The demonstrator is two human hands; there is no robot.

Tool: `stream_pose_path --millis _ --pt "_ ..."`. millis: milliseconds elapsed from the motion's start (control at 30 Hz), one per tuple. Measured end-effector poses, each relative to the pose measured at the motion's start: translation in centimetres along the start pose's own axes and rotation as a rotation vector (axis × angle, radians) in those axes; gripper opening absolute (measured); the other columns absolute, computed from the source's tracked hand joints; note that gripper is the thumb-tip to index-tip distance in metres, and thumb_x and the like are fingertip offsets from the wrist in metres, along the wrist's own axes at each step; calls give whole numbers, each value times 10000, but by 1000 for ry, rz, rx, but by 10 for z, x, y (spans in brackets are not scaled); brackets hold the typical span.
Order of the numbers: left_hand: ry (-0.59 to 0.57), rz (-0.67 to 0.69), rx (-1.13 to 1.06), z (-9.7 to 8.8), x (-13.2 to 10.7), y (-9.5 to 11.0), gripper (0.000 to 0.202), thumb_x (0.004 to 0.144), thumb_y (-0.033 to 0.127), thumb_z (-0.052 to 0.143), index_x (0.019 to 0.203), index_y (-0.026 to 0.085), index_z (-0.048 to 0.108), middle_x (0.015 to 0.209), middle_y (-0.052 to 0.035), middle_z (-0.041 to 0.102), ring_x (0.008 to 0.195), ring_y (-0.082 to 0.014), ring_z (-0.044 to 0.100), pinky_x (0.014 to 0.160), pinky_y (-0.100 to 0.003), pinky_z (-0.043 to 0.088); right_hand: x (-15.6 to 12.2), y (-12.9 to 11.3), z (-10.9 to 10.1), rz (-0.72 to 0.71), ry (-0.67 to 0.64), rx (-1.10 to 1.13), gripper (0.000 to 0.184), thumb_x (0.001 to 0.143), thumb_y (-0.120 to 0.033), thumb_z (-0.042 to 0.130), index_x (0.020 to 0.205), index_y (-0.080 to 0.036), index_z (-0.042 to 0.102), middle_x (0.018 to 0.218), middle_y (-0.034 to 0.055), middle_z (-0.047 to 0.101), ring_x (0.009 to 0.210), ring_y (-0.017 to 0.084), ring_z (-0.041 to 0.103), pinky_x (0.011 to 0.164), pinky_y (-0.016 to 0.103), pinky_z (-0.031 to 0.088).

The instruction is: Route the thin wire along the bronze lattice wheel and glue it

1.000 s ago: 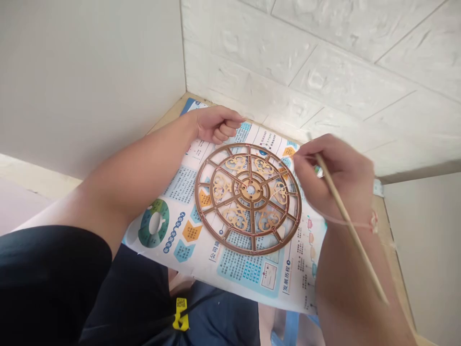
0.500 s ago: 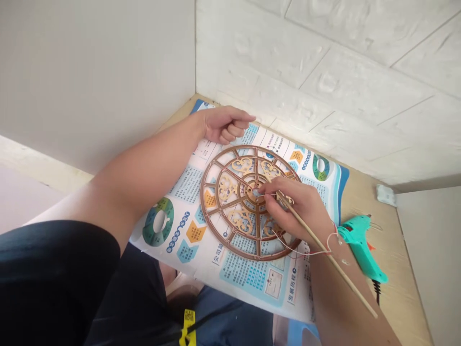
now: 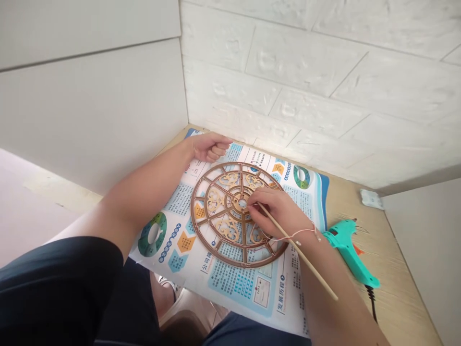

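A round laser-cut wheel (image 3: 220, 216) with a bronze-brown rim, spokes and gold scrollwork panels lies flat on a printed blue-and-white paper sheet (image 3: 182, 199). My right hand (image 3: 277, 216) is over the wheel, its fingertips at the central hub (image 3: 240, 203). It is shut on a thin wooden stick (image 3: 301, 253) that slants down to the right. A thin pale thread (image 3: 302, 231) runs across my right wrist towards the wheel. My left hand (image 3: 211, 147) rests curled on the sheet, just beyond the wheel's upper left rim, holding nothing.
A teal hot glue gun (image 3: 344, 247) with a black cord lies on the bare wooden tabletop (image 3: 389, 230) right of the sheet. A small white packet (image 3: 370, 199) sits near the white brick-pattern wall (image 3: 288, 72) behind. Pale panels stand at both sides.
My right hand has moved from the wheel's right edge onto its hub, still holding the stick. The view has shifted, bringing the glue gun and more of the sheet into sight.
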State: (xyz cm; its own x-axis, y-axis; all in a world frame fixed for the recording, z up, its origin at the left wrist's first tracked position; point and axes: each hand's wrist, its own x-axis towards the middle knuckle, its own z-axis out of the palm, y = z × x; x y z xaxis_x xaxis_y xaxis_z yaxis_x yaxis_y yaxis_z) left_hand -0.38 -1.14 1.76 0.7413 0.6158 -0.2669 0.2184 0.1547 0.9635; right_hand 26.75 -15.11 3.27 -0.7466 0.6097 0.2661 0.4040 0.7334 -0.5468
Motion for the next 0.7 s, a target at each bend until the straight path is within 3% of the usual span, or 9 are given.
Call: stream_pose_path --millis 167,267,333,433,533,600,700 --pt "-52 -34 111 14 -1 11 692 755 703 641 516 260 166 489 66 111 437 -92 88 394 -289 115 -3 -3 3 47 -60 34 113 831 -126 546 771 -191 617 730 17 632 664 146 553 650 279 432" --pt "-29 -43 197 28 -6 24 645 793 598 683 520 248 217 509 67 156 452 -83 119 433 -285 126 -4 -6 2 80 -66 70 96 802 -126 558 750 -193 604 718 7 622 656 141 542 643 276 421" --pt "96 27 292 44 -12 35 585 825 512 694 533 233 270 515 59 210 466 -81 165 467 -283 151 -4 -8 0 95 -65 83 89 789 -124 564 750 -192 605 709 3 616 649 139 536 646 278 422" --pt "437 240 444 76 -21 43 497 867 425 628 578 221 279 534 46 256 502 -91 228 517 -288 182 -5 -8 -2 108 -95 94 81 793 -128 578 769 -185 629 722 10 639 658 141 543 663 285 431" --pt "771 396 609 104 -27 35 447 833 354 580 581 214 238 554 40 253 552 -103 238 565 -295 214 -6 -8 -3 121 -131 106 79 796 -132 594 784 -180 656 747 20 673 664 143 559 651 284 429" --pt "877 397 717 113 -30 25 412 815 340 558 569 213 254 544 32 286 563 -115 262 587 -304 239 -7 -9 -4 133 -128 100 78 799 -136 603 784 -182 664 727 13 668 642 139 551 630 279 420" --pt "860 382 869 110 -30 11 381 808 350 550 563 215 291 535 16 350 560 -131 303 602 -314 261 -7 -9 -5 153 -130 81 78 814 -151 616 793 -184 683 739 17 687 654 144 571 643 283 433"
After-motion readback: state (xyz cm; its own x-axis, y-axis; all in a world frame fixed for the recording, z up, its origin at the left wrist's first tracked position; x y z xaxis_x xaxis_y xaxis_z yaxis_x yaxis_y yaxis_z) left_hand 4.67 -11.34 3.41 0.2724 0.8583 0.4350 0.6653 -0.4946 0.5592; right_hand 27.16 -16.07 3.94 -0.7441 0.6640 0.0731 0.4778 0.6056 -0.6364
